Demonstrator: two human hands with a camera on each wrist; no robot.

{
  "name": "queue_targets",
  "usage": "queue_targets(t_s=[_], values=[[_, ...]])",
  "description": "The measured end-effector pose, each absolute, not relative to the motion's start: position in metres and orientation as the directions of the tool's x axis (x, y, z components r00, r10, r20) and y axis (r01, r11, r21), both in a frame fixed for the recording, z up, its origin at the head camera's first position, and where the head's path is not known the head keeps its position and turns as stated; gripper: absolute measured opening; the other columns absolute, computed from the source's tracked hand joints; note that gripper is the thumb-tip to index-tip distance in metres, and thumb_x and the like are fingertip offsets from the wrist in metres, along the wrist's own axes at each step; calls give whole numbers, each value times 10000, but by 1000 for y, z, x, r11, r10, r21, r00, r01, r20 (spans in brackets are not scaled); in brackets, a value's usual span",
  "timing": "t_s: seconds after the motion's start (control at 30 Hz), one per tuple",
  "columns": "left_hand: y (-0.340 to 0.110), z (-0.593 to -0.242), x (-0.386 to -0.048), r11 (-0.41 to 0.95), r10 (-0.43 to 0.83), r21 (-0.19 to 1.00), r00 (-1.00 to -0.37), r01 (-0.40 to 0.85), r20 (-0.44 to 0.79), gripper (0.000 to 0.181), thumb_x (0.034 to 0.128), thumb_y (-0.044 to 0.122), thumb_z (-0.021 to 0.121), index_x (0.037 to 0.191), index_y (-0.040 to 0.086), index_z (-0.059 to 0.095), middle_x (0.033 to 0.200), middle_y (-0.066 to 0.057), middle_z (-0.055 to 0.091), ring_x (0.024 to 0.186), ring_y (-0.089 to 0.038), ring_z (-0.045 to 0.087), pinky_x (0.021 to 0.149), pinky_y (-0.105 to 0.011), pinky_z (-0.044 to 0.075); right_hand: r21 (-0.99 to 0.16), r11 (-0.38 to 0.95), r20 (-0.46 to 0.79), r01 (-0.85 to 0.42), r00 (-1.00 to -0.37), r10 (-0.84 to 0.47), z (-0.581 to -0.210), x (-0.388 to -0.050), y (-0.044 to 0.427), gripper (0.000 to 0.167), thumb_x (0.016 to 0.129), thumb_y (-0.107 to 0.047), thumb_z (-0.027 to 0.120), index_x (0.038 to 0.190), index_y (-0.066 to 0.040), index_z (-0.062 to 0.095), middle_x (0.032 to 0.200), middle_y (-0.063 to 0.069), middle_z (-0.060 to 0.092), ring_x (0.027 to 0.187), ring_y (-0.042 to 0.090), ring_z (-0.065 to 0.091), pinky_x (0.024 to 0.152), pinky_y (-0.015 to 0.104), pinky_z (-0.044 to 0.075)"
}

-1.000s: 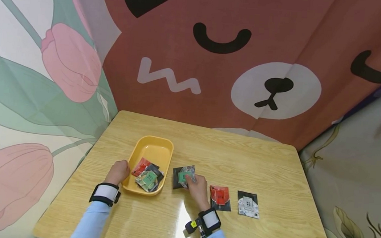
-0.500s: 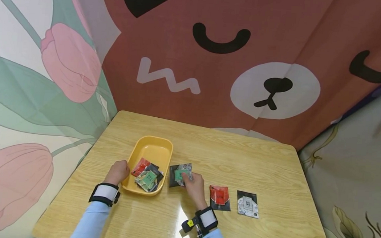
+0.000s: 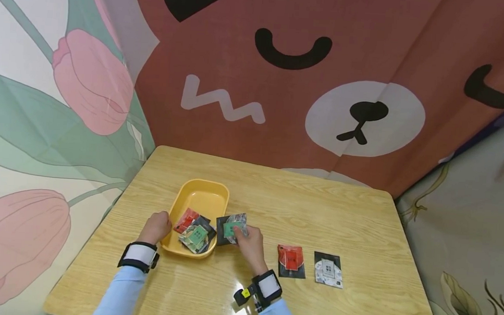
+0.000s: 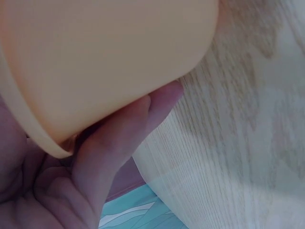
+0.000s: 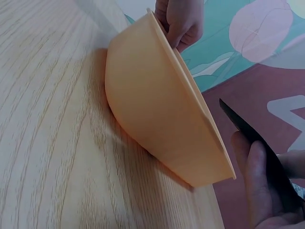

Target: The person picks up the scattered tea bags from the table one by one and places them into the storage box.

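Observation:
My left hand (image 3: 155, 227) grips the near-left rim of a yellow plastic tub (image 3: 207, 187); in the left wrist view its fingers (image 4: 114, 133) lie under the rim along the outer wall. Between thumb and fingers my right hand (image 3: 250, 246) pinches a flat packet (image 3: 222, 235), black and grey with a green label. That packet is raised at the tub's right rim, and in the right wrist view its dark edge (image 5: 243, 126) is apart from the tub wall. Inside the tub lie several packets, among them a red one (image 3: 186, 219) and one with a green label (image 3: 197, 237).
To the right of my right hand, a red-and-black packet (image 3: 291, 261) and a black-and-white packet (image 3: 328, 269) lie flat on the wooden table (image 3: 360, 222). A printed curtain (image 3: 235, 142) hangs behind the table's back edge.
My right hand has moved left with the green-labelled packet, bringing it up to the tub's right rim. The left hand, the tub and the two packets on the table have stayed put.

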State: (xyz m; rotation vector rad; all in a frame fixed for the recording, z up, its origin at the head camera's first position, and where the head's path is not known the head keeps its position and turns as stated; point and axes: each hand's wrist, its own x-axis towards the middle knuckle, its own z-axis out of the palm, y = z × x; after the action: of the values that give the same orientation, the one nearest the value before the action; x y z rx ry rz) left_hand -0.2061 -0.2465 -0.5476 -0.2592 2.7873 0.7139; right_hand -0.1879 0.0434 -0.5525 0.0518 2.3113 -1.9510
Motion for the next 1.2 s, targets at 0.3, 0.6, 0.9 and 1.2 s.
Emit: queue_targets(t_s=[0.3,0.6,0.9,1.2], values=[[-245,-545,-206,861,-113,450,-953,-235,-283,180,1021,8,523,991,-145,615,800,-166,606,687,-249,595,603,-317,494,-979,175,-121,109,-991,-60,-551,-189,37,207,1027,-87,644,1073,80,759,971,192,772,800,218,769,709,335,633],[-245,-545,-205,858,-113,454,-951,-239,-287,184,1015,4,516,990,-147,617,797,-163,605,678,-246,588,590,-312,481,-981,158,-123,110,-990,-74,-551,-192,31,204,1027,-86,647,1080,76,759,974,191,777,807,227,774,688,289,623],[-246,-547,-205,865,-110,450,-960,-220,-259,169,1008,5,534,962,-135,616,790,-163,608,676,-249,588,594,-322,487,-976,164,-160,144,-984,-85,-548,-194,27,214,1040,-96,633,1117,64,753,1015,172,779,853,229,778,726,312,627],[-247,-548,-206,863,-111,453,-959,-224,-262,166,1005,6,534,960,-132,614,795,-165,610,677,-251,590,592,-322,486,-983,156,-114,98,-989,-94,-550,-194,23,207,1031,-108,656,1062,67,764,954,173,780,795,233,775,715,384,636]])
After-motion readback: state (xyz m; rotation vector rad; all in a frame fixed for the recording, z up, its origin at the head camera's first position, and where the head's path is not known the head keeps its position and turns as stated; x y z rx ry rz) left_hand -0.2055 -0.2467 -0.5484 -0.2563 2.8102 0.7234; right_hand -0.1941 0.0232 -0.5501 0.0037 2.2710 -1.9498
